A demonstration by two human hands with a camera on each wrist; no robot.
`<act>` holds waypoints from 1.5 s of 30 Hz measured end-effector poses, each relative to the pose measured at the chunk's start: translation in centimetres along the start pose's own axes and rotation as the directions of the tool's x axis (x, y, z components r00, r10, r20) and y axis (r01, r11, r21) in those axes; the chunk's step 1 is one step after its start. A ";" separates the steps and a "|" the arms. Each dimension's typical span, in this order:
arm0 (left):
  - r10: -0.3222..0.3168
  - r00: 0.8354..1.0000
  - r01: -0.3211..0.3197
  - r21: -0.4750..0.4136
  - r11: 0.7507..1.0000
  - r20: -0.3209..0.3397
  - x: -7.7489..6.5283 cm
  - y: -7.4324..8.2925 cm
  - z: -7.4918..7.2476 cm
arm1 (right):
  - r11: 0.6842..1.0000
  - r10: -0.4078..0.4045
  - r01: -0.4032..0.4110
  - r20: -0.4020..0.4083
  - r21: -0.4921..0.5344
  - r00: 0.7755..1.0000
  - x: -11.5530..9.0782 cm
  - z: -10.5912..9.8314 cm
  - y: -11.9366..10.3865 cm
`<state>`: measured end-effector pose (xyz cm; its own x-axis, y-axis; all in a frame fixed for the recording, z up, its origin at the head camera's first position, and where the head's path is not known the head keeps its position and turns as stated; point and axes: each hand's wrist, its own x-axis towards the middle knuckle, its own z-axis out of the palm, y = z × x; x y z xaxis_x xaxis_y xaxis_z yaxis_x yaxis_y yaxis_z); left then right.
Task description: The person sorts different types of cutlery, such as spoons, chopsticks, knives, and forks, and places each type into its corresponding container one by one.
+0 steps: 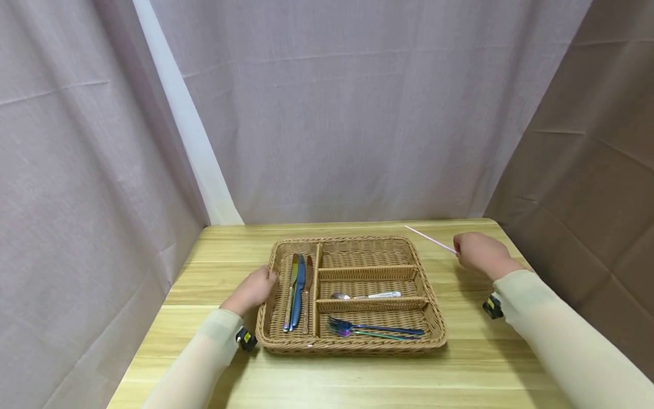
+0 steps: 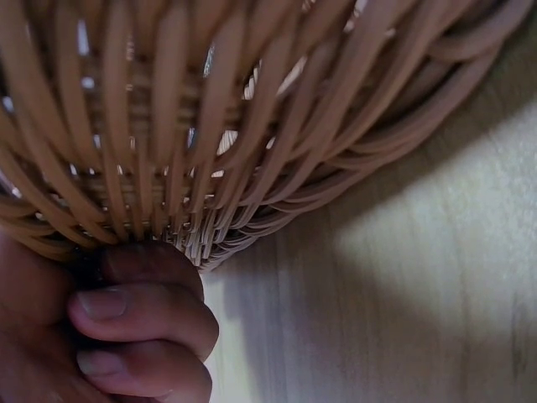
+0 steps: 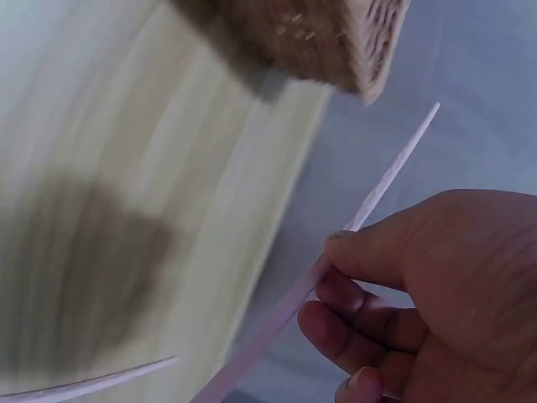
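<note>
My left hand [image 1: 257, 287] grips the left rim of a woven wicker cutlery basket [image 1: 368, 346]; in the left wrist view its fingers [image 2: 151, 319] curl against the weave. To the right of the basket, my right hand [image 1: 482, 253] pinches a thin pale pink chopstick [image 3: 388, 183] between thumb and fingers, held above the table and slanting toward the back left. A second chopstick [image 3: 92, 386] lies over the tabletop at the lower left of the right wrist view. Three table knives [image 1: 298, 292], gold, blue and copper, lie in the basket's long left compartment.
A spoon [image 1: 378, 295] with a white handle lies in the middle right compartment, and dark iridescent forks [image 1: 380, 330] lie in the front one. The back right compartment [image 1: 365, 254] shows bare weave. Grey curtains [image 1: 357, 113] stand behind the wooden table [image 1: 225, 244].
</note>
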<state>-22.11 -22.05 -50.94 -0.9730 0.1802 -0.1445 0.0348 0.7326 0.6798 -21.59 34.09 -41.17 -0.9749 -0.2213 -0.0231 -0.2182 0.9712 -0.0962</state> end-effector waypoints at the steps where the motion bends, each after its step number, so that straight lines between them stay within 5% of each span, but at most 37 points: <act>1: -0.002 1.000 0.002 -0.006 1.000 0.001 0.0 0.0 0.0 | 1.000 -0.007 0.007 0.000 0.001 1.000 0.3 -0.3 -0.6; 25: -0.020 1.000 0.020 0.016 1.000 0.005 -0.6 0.1 -0.1 | 0.980 -0.188 0.185 -0.040 -0.073 0.981 5.7 -0.8 -14.1; 34: -0.023 1.000 0.023 -0.003 1.000 0.003 -0.3 0.1 0.0 | 0.981 -0.183 0.183 0.001 -0.062 0.983 7.0 0.3 -16.6; 45: -0.017 1.000 0.017 0.018 1.000 0.005 0.0 0.0 0.0 | 0.980 -0.166 0.172 0.059 -0.104 0.984 7.5 1.9 -16.9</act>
<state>-22.13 -22.02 -50.92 -0.9722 0.1712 -0.1596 0.0226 0.7473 0.6641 -25.13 15.90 -41.57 -0.9207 -0.3847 -0.0657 -0.3858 0.9226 0.0051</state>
